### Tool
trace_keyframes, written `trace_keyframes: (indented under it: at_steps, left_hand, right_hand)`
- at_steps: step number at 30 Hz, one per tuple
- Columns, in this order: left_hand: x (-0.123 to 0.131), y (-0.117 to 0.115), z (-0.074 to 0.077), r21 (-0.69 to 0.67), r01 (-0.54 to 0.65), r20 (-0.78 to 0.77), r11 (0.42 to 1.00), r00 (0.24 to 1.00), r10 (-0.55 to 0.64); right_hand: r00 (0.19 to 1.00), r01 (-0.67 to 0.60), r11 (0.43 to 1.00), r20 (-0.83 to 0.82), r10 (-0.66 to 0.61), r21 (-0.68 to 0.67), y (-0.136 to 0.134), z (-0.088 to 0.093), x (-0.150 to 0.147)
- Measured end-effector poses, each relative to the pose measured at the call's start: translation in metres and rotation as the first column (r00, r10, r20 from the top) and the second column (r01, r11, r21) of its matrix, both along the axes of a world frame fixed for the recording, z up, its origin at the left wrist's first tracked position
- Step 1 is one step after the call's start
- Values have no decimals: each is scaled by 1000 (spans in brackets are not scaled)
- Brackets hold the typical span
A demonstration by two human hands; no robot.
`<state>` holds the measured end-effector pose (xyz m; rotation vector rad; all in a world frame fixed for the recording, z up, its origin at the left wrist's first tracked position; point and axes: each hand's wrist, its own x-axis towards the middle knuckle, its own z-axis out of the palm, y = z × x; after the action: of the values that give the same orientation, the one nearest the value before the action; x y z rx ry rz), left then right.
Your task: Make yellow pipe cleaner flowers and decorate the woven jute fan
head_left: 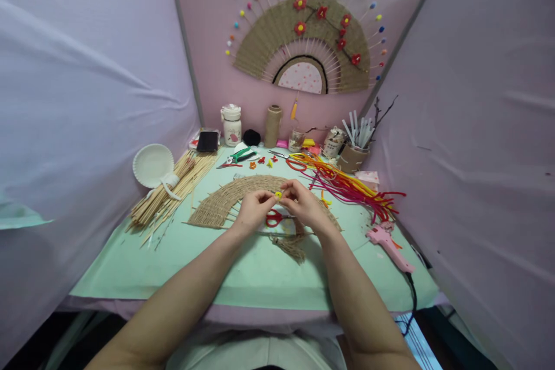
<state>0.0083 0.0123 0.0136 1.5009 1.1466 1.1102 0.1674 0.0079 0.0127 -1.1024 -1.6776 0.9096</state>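
Observation:
My left hand [255, 208] and my right hand [301, 202] meet over the middle of the table, fingertips pinched. Between them is a small yellow piece [278, 195], which looks like a curled pipe cleaner; its exact shape is too small to tell. Below the hands lies a woven twine fan [219, 206], partly covered by them. Red-handled scissors [273, 218] rest on the fan's inner part, and a twine tassel [289, 248] hangs toward me. Several small red, orange and yellow pieces [261, 160] lie behind the fan.
Bundled sticks [162, 199] lie at left beside a white paper plate [153, 166]. Green-handled pliers [243, 155] sit behind the fan. Pipe cleaners [347, 182] spread at right, near a pink glue gun [390, 247] with its cord over the edge. Jars and a twine roll [273, 126] line the back.

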Motion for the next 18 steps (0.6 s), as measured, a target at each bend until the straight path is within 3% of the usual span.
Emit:
trace_keyframes:
  at_steps: [6,11,18]
  left_hand:
    - [-1,0,-2,-79,1,128,997,992,9]
    - [1,3,-6,-116,53,170,992,985,-33]
    - [-3,7,-8,-154,109,111,982,990,-92]
  right_hand:
    - [994,-10,991,-106,-4,-132,-1,5,-5]
    - [987,126,981,-84,-140,-148,-2,6,-9]
    - [975,151,960,-125,-185,-237,0,3,-6]
